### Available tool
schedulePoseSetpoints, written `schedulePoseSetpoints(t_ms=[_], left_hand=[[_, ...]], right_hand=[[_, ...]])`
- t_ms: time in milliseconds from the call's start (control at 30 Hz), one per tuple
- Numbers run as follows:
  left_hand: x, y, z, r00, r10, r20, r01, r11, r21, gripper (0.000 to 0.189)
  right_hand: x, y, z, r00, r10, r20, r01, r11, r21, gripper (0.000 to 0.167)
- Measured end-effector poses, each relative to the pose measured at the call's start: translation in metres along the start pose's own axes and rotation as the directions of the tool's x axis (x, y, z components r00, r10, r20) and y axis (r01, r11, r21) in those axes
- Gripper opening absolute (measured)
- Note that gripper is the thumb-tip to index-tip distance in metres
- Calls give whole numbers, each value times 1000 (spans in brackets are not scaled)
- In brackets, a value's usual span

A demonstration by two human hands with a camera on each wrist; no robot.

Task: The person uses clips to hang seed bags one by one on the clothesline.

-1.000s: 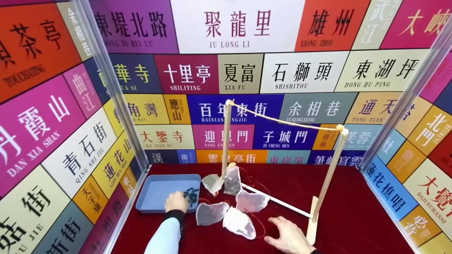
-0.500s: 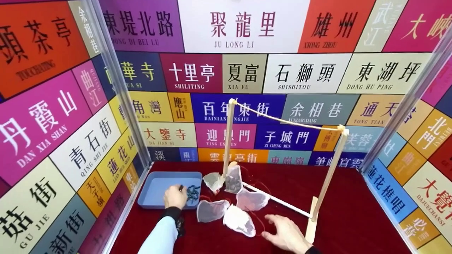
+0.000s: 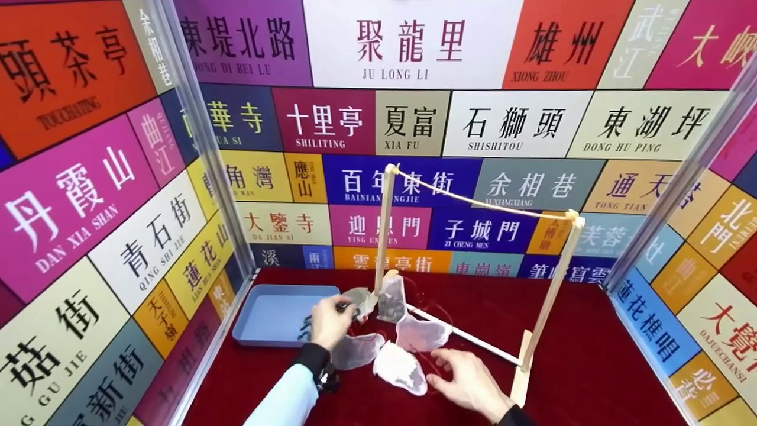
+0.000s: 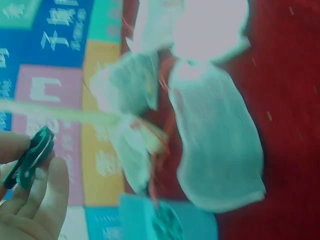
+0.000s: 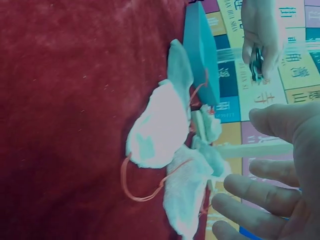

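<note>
My left hand (image 3: 330, 324) pinches a small dark green clip (image 4: 33, 159) between thumb and fingers, raised over the right edge of the blue tray (image 3: 269, 313). More green clips (image 3: 306, 328) lie in that tray, partly hidden behind the hand. Several white mesh drawstring bags (image 3: 399, 368) with red cords lie in a cluster on the dark red cloth, to the right of the tray. My right hand (image 3: 470, 383) hovers beside the nearest bags, fingers spread and holding nothing, as the right wrist view shows.
A wooden stand with a left post (image 3: 383, 236), a right post (image 3: 550, 296) and a sagging string (image 3: 479, 204) between their tops rises behind the bags. A white bar (image 3: 467, 335) joins the posts low down. Walls covered in colourful signs (image 3: 402, 183) enclose the table.
My left hand has picked a clip out of the tray and moved it right and up, toward the bags. My right hand has shifted slightly left and forward.
</note>
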State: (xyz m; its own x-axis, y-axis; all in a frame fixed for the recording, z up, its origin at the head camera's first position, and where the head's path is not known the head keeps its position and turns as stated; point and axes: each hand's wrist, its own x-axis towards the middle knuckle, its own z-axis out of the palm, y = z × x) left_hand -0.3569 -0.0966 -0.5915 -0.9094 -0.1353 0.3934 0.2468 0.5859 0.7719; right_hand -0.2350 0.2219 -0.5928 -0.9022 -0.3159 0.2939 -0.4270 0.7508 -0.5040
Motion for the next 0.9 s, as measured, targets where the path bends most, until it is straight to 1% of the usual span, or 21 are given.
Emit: schedulePoseSetpoints(t_ms=[133,200,300,433,567,633,700,800,900], left_hand=[[-8,22,1,998,33,54,-32,999,-30,10],[-14,31,3,995,46,88,-42,998,-47,9],[-24,43,5,988,72,138,-61,995,-79,8],[-39,57,9,972,82,222,-54,990,-133,9],[-51,67,15,949,81,305,-4,969,-246,9],[-55,70,18,935,67,349,49,949,-313,11],[-59,72,19,922,48,385,95,934,-344,14],[-63,73,19,909,33,415,115,939,-325,22],[-66,73,18,901,41,432,87,958,-274,24]], right_hand=[[8,-9,0,999,-38,-37,40,998,55,30],[11,-13,0,997,-57,-60,61,996,68,28],[16,-18,1,993,-76,-90,83,993,84,29],[22,-24,4,988,-98,-121,110,989,99,34],[26,-29,7,985,-115,-128,132,983,131,37],[27,-30,9,987,-112,-119,130,978,163,39],[27,-31,11,990,-93,-106,112,974,195,40],[27,-32,15,995,-56,-78,73,969,237,41],[24,-33,19,998,-34,-51,46,966,254,41]])
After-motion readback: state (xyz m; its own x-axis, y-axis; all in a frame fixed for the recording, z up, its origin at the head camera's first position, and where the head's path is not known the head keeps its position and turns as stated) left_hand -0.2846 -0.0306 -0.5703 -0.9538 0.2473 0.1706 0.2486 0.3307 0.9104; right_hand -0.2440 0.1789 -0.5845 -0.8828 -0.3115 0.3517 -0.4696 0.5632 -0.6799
